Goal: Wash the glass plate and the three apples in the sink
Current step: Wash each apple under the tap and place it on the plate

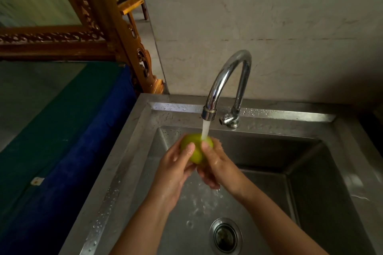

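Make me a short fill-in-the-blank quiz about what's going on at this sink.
1. Both hands hold a ____ apple.
2. Water from the tap falls onto the ____.
3. The left hand and right hand are above the ____ basin.
4. The drain lies ____ the hands.

Missing words: green; apple; sink; below

no text, label, brand or number can be read on anything in this view.

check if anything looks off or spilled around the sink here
Nothing stands out. Both hands, left hand and right hand, hold a green apple under the running faucet. Droplets on the sink rim look like ordinary splash. The drain is open.
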The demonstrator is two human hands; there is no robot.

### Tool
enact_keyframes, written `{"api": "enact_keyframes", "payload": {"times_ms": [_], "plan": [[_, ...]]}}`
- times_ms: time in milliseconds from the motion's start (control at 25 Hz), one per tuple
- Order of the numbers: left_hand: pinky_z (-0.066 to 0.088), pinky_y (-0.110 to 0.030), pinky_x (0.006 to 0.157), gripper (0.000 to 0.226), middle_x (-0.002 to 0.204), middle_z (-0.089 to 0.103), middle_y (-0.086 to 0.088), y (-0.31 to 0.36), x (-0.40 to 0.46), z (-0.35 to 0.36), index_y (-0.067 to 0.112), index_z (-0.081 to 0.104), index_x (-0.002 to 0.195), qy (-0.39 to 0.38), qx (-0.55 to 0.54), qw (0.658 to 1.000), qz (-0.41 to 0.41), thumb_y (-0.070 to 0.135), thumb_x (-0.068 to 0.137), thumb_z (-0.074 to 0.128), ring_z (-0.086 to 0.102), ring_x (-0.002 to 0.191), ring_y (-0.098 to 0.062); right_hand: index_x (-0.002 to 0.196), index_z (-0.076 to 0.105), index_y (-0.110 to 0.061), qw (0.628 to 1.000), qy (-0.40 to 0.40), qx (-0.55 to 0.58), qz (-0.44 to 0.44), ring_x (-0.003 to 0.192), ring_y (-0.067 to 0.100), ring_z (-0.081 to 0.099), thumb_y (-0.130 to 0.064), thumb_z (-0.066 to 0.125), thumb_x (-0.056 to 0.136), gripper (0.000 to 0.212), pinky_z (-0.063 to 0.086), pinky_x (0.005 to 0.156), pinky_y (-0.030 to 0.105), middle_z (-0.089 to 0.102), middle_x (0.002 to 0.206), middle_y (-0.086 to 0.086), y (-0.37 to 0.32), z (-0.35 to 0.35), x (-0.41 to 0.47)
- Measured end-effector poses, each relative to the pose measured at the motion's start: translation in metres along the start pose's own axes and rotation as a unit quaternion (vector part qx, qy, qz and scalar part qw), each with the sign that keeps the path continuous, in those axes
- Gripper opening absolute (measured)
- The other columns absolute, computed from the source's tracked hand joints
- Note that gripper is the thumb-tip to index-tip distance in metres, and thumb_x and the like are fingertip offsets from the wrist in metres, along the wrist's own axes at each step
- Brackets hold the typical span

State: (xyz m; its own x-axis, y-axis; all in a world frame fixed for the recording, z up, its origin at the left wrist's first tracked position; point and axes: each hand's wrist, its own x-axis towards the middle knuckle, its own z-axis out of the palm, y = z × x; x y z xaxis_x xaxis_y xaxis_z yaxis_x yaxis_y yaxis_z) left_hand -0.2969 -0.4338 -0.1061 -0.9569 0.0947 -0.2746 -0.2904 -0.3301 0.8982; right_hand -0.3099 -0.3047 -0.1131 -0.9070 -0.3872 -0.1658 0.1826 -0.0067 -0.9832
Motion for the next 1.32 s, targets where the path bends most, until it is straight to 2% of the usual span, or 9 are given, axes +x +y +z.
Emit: {"api": "enact_keyframes", "payload": {"times_ms": [80, 360, 480, 560, 640, 800, 1000, 1200, 1320], "plan": [[0.056, -0.027, 0.083, 0.053, 0.118, 0.066, -0.013, 0.001, 0.002, 0.001, 0.014, 0.057, 0.122, 0.009, -0.029, 0.999, -0.036, 0.038, 0.074, 0.059, 0.066, 0.105, -0.021, 0.113, 0.037, -0.015, 1.0, -0.008, 0.005, -0.01, 0.031, 0.014, 0.036, -0.046, 0.035, 0.088, 0.04, 0.027, 0.031, 0.017, 0.049, 0.053, 0.011, 0.001, -0.004, -0.006], [0.06, -0.03, 0.063, 0.048, 0.113, 0.062, -0.025, -0.007, 0.006, 0.009, 0.004, 0.055, 0.113, 0.042, -0.222, 0.959, -0.173, 0.034, 0.076, 0.059, 0.07, 0.093, -0.027, 0.107, 0.052, -0.015, 0.998, 0.032, -0.06, 0.012, 0.033, 0.017, 0.046, -0.028, 0.028, 0.099, 0.029, 0.033, 0.033, 0.022, 0.057, 0.05, 0.009, -0.004, -0.023, -0.003], [0.061, -0.035, 0.059, 0.037, 0.109, 0.061, -0.027, -0.005, 0.01, 0.016, 0.002, 0.06, 0.103, 0.068, -0.304, 0.921, -0.235, 0.031, 0.08, 0.061, 0.066, 0.093, -0.035, 0.115, 0.057, -0.014, 0.965, 0.16, -0.206, 0.008, 0.052, 0.009, 0.057, -0.019, 0.037, 0.096, 0.028, 0.046, 0.048, 0.021, 0.062, 0.068, 0.003, -0.009, -0.047, 0.01], [0.06, -0.035, 0.055, 0.042, 0.11, 0.059, -0.029, -0.005, 0.01, 0.017, 0.001, 0.059, 0.108, 0.069, -0.332, 0.906, -0.255, 0.034, 0.082, 0.061, 0.07, 0.083, -0.038, 0.125, 0.053, -0.015, 0.903, 0.247, -0.347, -0.049, 0.087, 0.014, 0.059, -0.013, 0.042, 0.093, 0.035, 0.047, 0.073, 0.026, 0.064, 0.102, 0.006, -0.015, -0.065, 0.021], [0.06, -0.034, 0.054, 0.049, 0.11, 0.059, -0.03, -0.006, 0.008, 0.017, 0.002, 0.056, 0.115, 0.066, -0.343, 0.899, -0.265, 0.036, 0.081, 0.061, 0.071, 0.076, -0.038, 0.131, 0.048, -0.015, 0.837, 0.228, -0.488, -0.098, 0.115, 0.024, 0.046, -0.01, 0.045, 0.089, 0.042, 0.039, 0.093, 0.034, 0.055, 0.128, 0.007, -0.021, -0.077, 0.035], [0.061, -0.036, 0.056, 0.053, 0.109, 0.06, -0.029, -0.008, 0.005, 0.017, 0.008, 0.052, 0.125, 0.082, -0.335, 0.899, -0.269, 0.035, 0.08, 0.063, 0.071, 0.077, -0.038, 0.127, 0.052, -0.018, 0.767, 0.127, -0.625, -0.069, 0.125, 0.025, 0.04, -0.016, 0.042, 0.09, 0.039, 0.036, 0.101, 0.04, 0.049, 0.14, 0.0, -0.019, -0.087, 0.046], [0.06, -0.037, 0.054, 0.057, 0.109, 0.057, -0.03, -0.006, 0.002, 0.017, 0.005, 0.05, 0.126, 0.111, -0.335, 0.897, -0.267, 0.033, 0.079, 0.064, 0.064, 0.09, -0.038, 0.124, 0.055, -0.02, 0.742, 0.122, -0.655, -0.074, 0.13, 0.027, 0.037, -0.01, 0.044, 0.087, 0.04, 0.032, 0.103, 0.045, 0.043, 0.145, 0.0, -0.008, -0.087, 0.036], [0.059, -0.039, 0.058, 0.053, 0.108, 0.053, -0.03, -0.002, 0.001, 0.023, 0.005, 0.052, 0.125, 0.125, -0.348, 0.892, -0.261, 0.031, 0.081, 0.064, 0.061, 0.091, -0.039, 0.127, 0.049, -0.02, 0.753, 0.155, -0.635, -0.073, 0.123, 0.026, 0.043, -0.011, 0.042, 0.087, 0.042, 0.034, 0.096, 0.042, 0.05, 0.138, 0.001, 0.007, -0.08, 0.021], [0.059, -0.04, 0.057, 0.053, 0.11, 0.05, -0.029, -0.001, 0.002, 0.028, 0.005, 0.051, 0.126, 0.135, -0.337, 0.897, -0.254, 0.03, 0.081, 0.064, 0.059, 0.094, -0.037, 0.135, 0.035, -0.022, 0.738, 0.123, -0.664, 0.0, 0.129, 0.023, 0.039, -0.017, 0.041, 0.088, 0.047, 0.019, 0.109, 0.049, 0.052, 0.136, 0.004, 0.016, -0.08, 0.01]]}}
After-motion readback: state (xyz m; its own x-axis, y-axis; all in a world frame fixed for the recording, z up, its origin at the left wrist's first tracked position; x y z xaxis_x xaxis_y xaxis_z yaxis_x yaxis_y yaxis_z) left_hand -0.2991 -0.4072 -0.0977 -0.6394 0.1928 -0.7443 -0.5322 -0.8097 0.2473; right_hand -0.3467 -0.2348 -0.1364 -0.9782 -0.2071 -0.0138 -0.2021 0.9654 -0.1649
